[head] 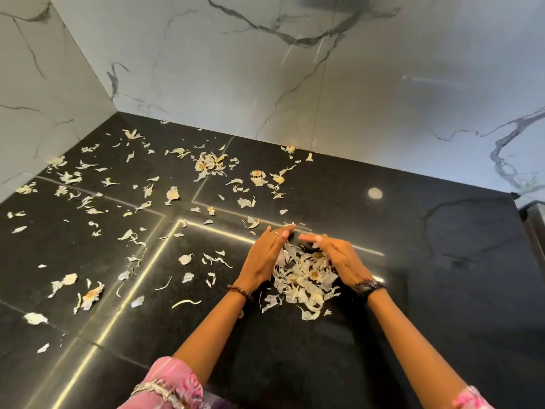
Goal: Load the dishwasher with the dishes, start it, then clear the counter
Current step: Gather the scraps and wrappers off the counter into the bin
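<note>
A black stone counter [413, 261] is strewn with pale, papery garlic peels. A heap of these peels [303, 281] lies between my two hands. My left hand [265, 258] stands on its edge at the left of the heap, fingers straight and pointing away from me. My right hand [339, 258] stands on its edge at the right of the heap, fingers straight, its tips close to the left fingertips beyond the heap. Both hands touch the peels and grip nothing.
Loose peels [88, 202] cover the left and far parts of the counter up to the corner. White marble walls [265, 69] close off the back and left. A metal edge [535, 225] shows at the far right.
</note>
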